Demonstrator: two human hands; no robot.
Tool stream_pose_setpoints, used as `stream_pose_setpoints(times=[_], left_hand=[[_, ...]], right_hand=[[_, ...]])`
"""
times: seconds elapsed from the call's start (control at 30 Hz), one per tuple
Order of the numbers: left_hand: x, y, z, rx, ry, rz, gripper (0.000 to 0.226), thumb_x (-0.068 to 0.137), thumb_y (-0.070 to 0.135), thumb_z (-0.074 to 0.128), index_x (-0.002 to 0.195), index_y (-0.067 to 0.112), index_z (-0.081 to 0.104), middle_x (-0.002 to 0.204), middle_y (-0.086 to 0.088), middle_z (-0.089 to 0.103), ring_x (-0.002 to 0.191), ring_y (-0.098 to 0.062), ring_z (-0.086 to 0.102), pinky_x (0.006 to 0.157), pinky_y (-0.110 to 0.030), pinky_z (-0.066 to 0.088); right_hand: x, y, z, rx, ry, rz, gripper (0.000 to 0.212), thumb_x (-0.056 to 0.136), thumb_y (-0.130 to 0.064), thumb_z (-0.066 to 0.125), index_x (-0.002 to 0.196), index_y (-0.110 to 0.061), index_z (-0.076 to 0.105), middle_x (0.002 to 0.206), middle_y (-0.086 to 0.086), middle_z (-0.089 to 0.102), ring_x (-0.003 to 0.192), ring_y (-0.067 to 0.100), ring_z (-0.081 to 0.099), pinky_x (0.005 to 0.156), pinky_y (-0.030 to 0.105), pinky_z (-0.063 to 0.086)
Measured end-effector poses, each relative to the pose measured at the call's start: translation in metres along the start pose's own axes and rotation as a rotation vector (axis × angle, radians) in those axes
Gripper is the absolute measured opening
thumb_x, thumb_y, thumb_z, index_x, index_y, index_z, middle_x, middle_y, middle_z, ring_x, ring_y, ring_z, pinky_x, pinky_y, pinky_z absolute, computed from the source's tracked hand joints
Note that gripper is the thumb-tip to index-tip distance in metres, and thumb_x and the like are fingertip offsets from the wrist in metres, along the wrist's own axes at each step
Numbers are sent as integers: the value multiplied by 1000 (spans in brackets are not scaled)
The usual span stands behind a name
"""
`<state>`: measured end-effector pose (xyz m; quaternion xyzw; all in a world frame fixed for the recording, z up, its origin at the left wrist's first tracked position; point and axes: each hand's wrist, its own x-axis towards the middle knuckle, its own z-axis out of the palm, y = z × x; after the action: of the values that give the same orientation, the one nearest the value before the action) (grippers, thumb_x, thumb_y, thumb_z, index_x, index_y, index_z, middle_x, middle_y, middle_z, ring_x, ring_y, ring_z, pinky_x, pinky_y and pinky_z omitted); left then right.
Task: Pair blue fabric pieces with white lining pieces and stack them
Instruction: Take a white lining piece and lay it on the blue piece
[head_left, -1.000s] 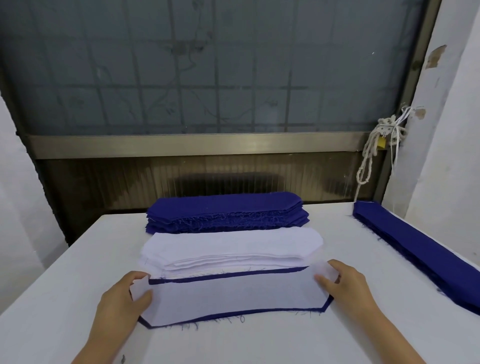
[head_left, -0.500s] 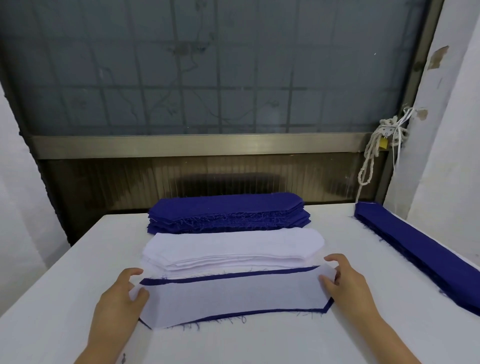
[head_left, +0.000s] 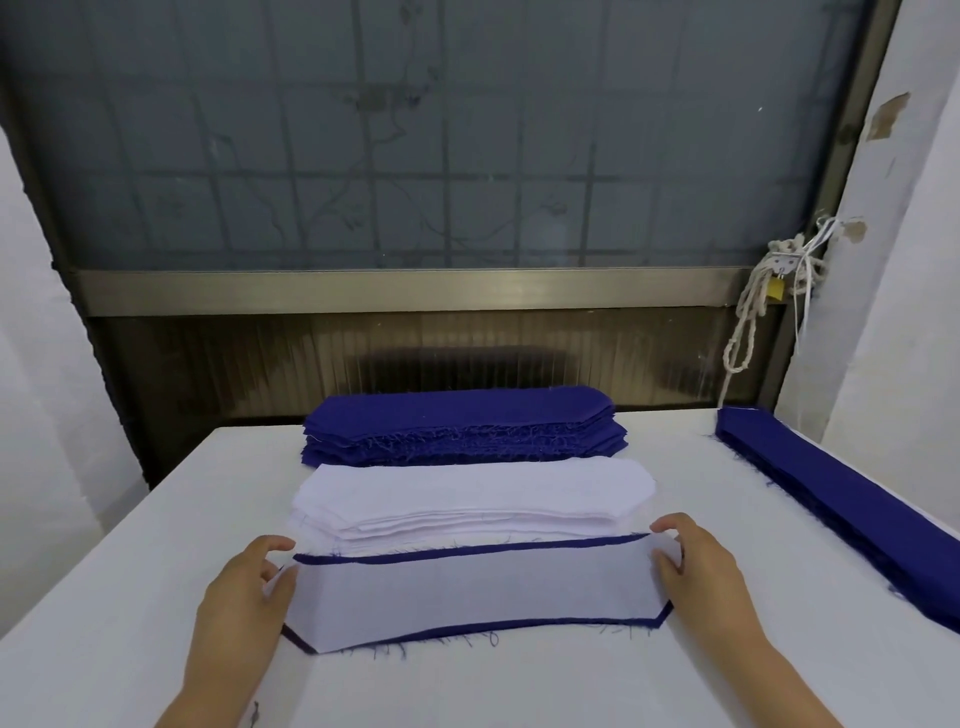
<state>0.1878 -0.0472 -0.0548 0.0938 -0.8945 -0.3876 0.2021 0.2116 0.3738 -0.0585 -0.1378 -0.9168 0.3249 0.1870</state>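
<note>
White on blue: the white lining piece (head_left: 472, 592) lies flat on a blue fabric piece (head_left: 519, 626), whose dark rim shows along the far and near edges, at the 6 o'clock side of the table (head_left: 130, 597). The left hand (head_left: 244, 597) pinches the lining's 9 o'clock end between curled thumb and fingers, and the right hand (head_left: 701, 577) pinches its 3 o'clock end likewise. Just beside the pair at 12 o'clock sits the white lining stack (head_left: 472, 493), the blue fabric stack (head_left: 462, 423) lies beyond it toward 12, and a long blue pile (head_left: 841, 509) runs along the table's 3 o'clock edge, well apart.
</note>
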Motion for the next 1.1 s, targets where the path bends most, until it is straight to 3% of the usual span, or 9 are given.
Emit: stream_pose_setpoints(times=[0.1, 0.23, 0.37, 0.47, 0.6, 0.7, 0.83, 0.97, 1.1], left_hand=[[0, -2, 1, -3, 6, 14, 16, 91, 13, 62, 104, 21, 62, 77, -2, 58, 73, -18, 57, 67, -34, 43], [0, -3, 1, 66, 5, 41, 21, 89, 13, 65, 107, 22, 63, 83, 2, 57, 79, -19, 55, 66, -33, 42], [1, -3, 0, 220, 98, 87, 36, 81, -2, 68, 107, 23, 68, 102, -9, 58, 92, -27, 45, 75, -37, 42], [2, -1, 1, 212, 90, 105, 46, 79, -15, 57, 99, 25, 70, 107, -9, 58, 94, -25, 42, 78, -36, 41], [3, 1, 2, 36, 10, 192, 44, 82, -16, 55, 89, 24, 69, 100, -1, 59, 92, -17, 50, 79, -23, 39], [-1, 5, 4, -157, -134, 198, 33, 84, -9, 61, 88, 22, 70, 88, -2, 63, 82, -7, 56, 69, -8, 41], [-1, 3, 6, -191, -288, 178, 26, 78, -7, 72, 82, 19, 74, 76, -10, 64, 64, -5, 53, 64, -13, 43], [7, 0, 3, -110, -365, 180, 24, 80, 0, 71, 83, 23, 72, 74, -11, 58, 60, -2, 48, 61, -14, 39], [23, 5, 4, 9, -454, 129, 14, 83, 11, 71, 78, 23, 72, 70, -8, 60, 57, -2, 48, 61, -15, 40]], right_hand=[[0, -1, 1, -19, 3, -16, 27, 88, -3, 52, 100, -27, 54, 90, -4, 55, 77, 10, 50, 63, 24, 35], [-1, -1, 2, -37, 22, -49, 26, 87, -1, 56, 86, -26, 57, 89, -2, 50, 71, 11, 49, 60, 20, 34], [-2, 0, 1, -232, 119, -69, 17, 84, -7, 66, 92, -21, 69, 103, 1, 51, 94, 24, 42, 76, 32, 37], [-2, 1, 1, -278, 146, -85, 16, 83, -9, 70, 92, -22, 70, 110, 3, 52, 105, 27, 44, 79, 36, 33], [-1, 1, 2, -207, 111, -183, 19, 86, -2, 64, 90, -20, 70, 101, 0, 55, 96, 24, 46, 78, 34, 33], [-2, 0, 2, -140, 13, -288, 15, 87, -7, 66, 88, -22, 68, 91, -3, 55, 85, 18, 48, 76, 30, 39], [0, 0, 0, -41, -147, -291, 12, 88, -18, 67, 88, -30, 63, 90, -6, 53, 89, 7, 51, 80, 18, 42], [2, -1, -4, -73, -222, -262, 11, 91, -21, 63, 92, -31, 60, 93, -5, 52, 89, 10, 53, 83, 24, 46], [12, -12, -7, -177, -309, -242, 9, 93, -19, 57, 92, -28, 55, 89, -5, 49, 76, 7, 49, 71, 14, 41]])
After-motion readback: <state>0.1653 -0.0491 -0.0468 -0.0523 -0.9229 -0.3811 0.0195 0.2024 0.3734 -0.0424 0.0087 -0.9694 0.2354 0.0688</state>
